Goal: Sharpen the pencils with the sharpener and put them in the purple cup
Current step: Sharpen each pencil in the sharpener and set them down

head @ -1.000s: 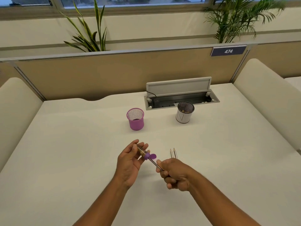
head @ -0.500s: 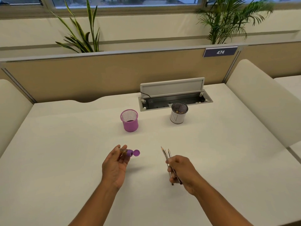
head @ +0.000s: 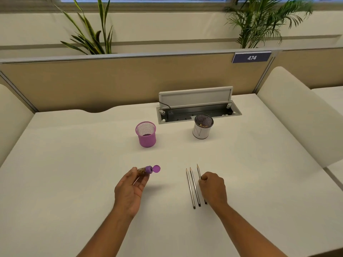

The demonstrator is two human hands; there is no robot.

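Head view gives me three pencils [head: 193, 188] on the white desk [head: 74, 164], tips pointing away from me. Two lie side by side and untouched; on the third, just right of them, my right hand [head: 213, 189] has its fingers closed. My left hand [head: 130, 190] is raised above the desk, clamped on the sharpener [head: 146, 170], whose purple lid hangs flipped open and whose clear barrel shows shavings. Further back stands the purple cup [head: 146, 134], upright, with a white cup [head: 202, 129] well to its right before an open cable tray [head: 198, 112].
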